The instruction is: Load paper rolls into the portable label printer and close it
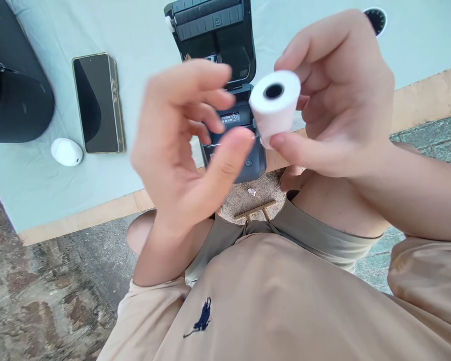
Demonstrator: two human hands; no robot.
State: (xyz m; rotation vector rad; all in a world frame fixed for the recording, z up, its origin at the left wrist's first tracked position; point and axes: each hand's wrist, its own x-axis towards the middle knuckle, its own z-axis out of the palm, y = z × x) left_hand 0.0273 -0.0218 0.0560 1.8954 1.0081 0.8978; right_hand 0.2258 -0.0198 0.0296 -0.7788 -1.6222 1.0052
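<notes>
R hand (346,95) pinched a white paper roll (275,105) betw. thumb and fingers, core hole facing cam, held up in air. L hand (184,135) at roll's 9 o'clock, fingers loosely curled, holding nothing, thumb tip near roll; contact unclear. Black printer (225,50), lid up, on table (143,30) behind hands. Phone (97,103) and white earbud case (66,152) at printer's 9 o'clock.

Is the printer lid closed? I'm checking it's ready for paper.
No. The printer lid stands open, and the right hand holds the paper roll outside it.
</notes>
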